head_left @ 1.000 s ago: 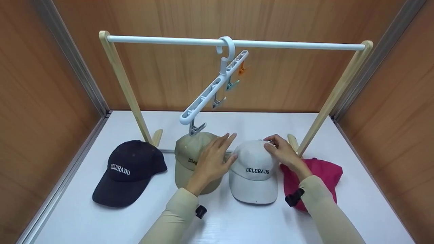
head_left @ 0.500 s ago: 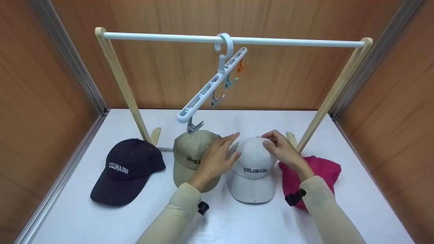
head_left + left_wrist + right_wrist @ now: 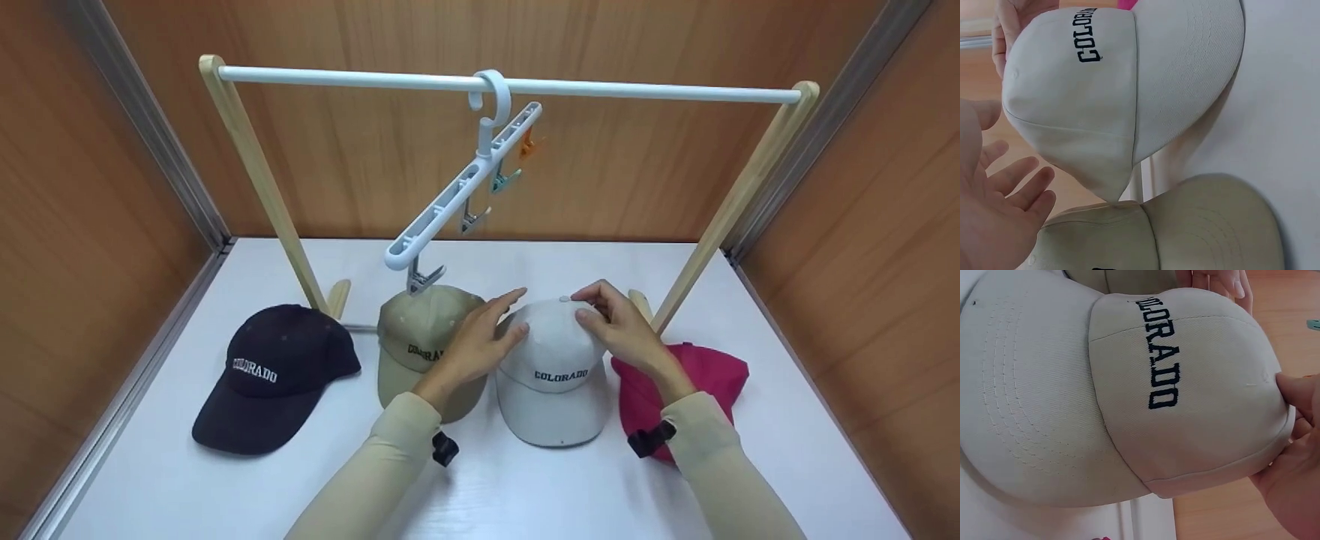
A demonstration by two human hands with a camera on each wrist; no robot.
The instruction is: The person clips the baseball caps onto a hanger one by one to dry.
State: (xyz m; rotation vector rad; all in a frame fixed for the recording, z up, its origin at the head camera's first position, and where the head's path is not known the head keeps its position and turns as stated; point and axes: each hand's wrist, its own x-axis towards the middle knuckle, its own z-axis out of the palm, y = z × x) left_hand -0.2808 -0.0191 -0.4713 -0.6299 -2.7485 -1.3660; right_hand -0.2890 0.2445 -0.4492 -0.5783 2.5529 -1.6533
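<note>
A white baseball cap (image 3: 559,352) lettered COLORADO faces me, brim toward the front. My right hand (image 3: 626,330) pinches the back of its crown, thumb (image 3: 1296,389) on the outside and fingers behind. My left hand (image 3: 476,341) is spread at the cap's other side, its thumb (image 3: 987,114) right at the crown and the other fingers apart from one another. Behind and beneath this hand sits a khaki cap (image 3: 401,330), its lettering partly covered. The right forearm overlaps a magenta cap (image 3: 712,375).
A navy cap (image 3: 277,367) lies at the left of the white table (image 3: 480,495). Over the caps, a pale blue hanger (image 3: 465,187) with several clips hangs from the rack's white bar (image 3: 637,90). Wooden legs (image 3: 262,180) hold the bar up; wood panels enclose three sides.
The head view has shifted slightly, moving everything a little up and left. My left hand has edged right, toward the white cap; my right hand keeps its grip.
</note>
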